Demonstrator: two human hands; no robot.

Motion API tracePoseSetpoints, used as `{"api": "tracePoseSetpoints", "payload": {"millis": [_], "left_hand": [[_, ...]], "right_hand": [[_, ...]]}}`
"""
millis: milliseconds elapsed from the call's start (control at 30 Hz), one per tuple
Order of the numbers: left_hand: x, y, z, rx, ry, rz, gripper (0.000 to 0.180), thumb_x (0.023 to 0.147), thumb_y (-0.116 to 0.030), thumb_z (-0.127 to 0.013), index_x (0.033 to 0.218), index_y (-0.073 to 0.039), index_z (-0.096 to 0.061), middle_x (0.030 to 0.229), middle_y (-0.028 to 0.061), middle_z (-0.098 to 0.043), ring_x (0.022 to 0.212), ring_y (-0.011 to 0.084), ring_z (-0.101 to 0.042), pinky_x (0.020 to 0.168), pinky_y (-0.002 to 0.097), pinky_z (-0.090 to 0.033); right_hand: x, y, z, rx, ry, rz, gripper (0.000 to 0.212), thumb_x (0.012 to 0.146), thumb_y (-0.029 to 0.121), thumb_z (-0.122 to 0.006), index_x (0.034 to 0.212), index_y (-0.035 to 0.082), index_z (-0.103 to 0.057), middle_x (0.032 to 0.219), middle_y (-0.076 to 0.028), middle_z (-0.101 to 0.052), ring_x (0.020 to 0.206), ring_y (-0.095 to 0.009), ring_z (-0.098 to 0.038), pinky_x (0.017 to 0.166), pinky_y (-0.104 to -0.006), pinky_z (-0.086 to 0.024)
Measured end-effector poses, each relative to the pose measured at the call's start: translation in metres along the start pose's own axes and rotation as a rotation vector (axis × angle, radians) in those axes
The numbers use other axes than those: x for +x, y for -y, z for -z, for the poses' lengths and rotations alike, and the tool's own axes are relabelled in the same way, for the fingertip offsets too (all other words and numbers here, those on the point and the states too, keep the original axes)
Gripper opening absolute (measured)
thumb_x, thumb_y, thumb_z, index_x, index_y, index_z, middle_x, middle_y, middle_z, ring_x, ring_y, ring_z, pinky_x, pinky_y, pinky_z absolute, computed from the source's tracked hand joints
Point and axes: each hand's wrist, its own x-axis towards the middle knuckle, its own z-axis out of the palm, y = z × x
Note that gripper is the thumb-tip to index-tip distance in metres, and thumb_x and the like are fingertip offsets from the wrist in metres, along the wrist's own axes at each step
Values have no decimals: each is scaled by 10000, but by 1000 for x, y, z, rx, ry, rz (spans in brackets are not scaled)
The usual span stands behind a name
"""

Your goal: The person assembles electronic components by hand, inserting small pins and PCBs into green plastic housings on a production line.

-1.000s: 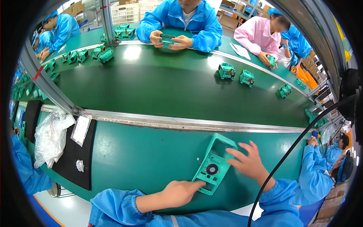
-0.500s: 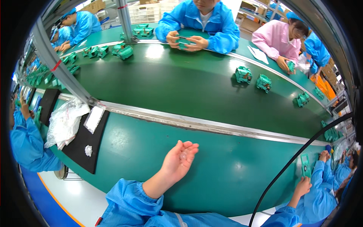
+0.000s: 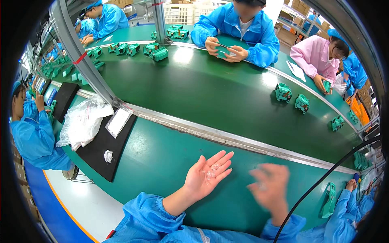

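Palm up over the green bench, my left hand is open with its fingers stretched out. Several small clear pieces lie loose on that palm. To its right, above the bench, my right hand is smeared by motion. Its fingers look bent, but whether they pinch anything cannot be made out. A long green plastic frame lies on the bench farther right, apart from my right hand.
A black mat at left bears a clear plastic bag, a white-labelled packet and a small clear pile. Beyond the metal rail, green housings stand on the belt. A black cable arcs at right. Co-workers sit around.
My right hand has left the green frame at right and come toward my left hand. My left hand's fingers have spread, showing more clear pieces. The whole view has shifted.
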Motion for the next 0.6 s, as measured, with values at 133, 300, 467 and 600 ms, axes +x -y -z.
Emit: {"api": "tracePoseSetpoints", "payload": {"millis": [133, 300, 467, 600], "left_hand": [[0, -4, -3, 44, 123, 20, 492, 883, -366, -201, 1249, -43, -262, 1313, 124, -239, 1160, 255, -324, 965, 388, -276], [-1, -17, 1, 209, 58, -58, 433, 881, -301, -251, 1234, -53, -286, 1301, 113, -263, 1158, 248, -325, 942, 360, -309], [1, -15, 12, 130, 22, -76, 416, 884, -257, -255, 1227, -21, -271, 1300, 120, -258, 1159, 236, -325, 948, 332, -303], [2, -11, 17, 183, -102, -72, 393, 889, -247, -245, 1201, -15, -307, 1244, 105, -327, 1120, 207, -364, 931, 322, -311]], "right_hand": [[35, 50, -45, 215, 78, 210, 362, 557, 346, -680, 871, 189, -590, 1034, 13, -454, 991, -234, -347, 850, -516, -215], [49, 54, -66, 392, 151, 170, 236, 533, 258, -703, 728, 156, -620, 1054, 7, -451, 1021, -233, -307, 838, -468, -244], [53, 50, -80, 518, 156, 157, 185, 531, 190, -701, 695, 142, -628, 1032, 0, -469, 1004, -233, -320, 849, -382, -266], [54, 43, -89, 592, 113, 140, 151, 553, 138, -677, 692, 127, -619, 999, -4, -483, 965, -227, -348, 844, -353, -272]]}}
